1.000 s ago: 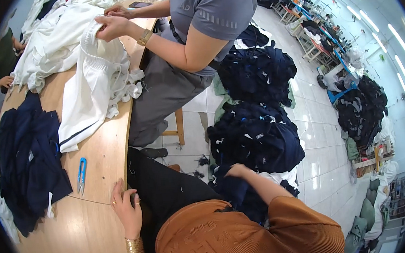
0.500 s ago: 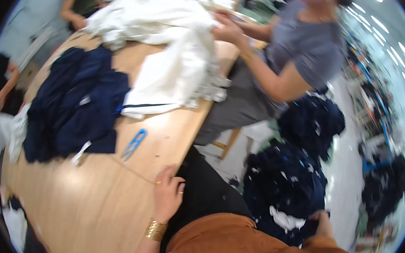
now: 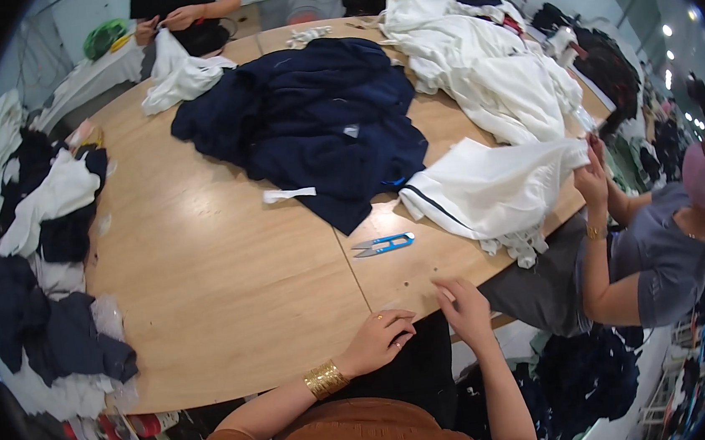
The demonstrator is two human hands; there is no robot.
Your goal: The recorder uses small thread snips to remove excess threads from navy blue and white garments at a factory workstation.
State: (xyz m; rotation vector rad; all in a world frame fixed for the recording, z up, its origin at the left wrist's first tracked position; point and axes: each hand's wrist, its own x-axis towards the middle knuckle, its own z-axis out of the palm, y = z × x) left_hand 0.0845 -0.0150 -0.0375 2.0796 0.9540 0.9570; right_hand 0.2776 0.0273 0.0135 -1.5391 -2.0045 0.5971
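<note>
My left hand (image 3: 380,342), with rings and a wide gold bracelet, rests at the near table edge. Its fingers are loosely bent, apart, with nothing visible in them. Close beside it on the right, my right hand (image 3: 466,309) is over the edge, fingers spread and empty. Blue-handled thread snips (image 3: 384,245) lie on the wooden table (image 3: 233,297) just beyond both hands, touched by neither. Past them is a heap of navy garments (image 3: 318,114), with a small white strip (image 3: 289,194) at its near side. A white garment with a dark stripe (image 3: 492,183) lies to the right.
At the right a co-worker (image 3: 649,253) holds the white garment's far end. Across the table another person (image 3: 187,8) handles white cloth (image 3: 176,72). White garments (image 3: 481,58) are piled at far right, mixed clothes (image 3: 57,246) at left, and dark cloth bundles (image 3: 584,376) on the floor.
My view has swung from the right back over the table. My right hand has come up from beside the floor bundles to the table edge, next to my left hand.
</note>
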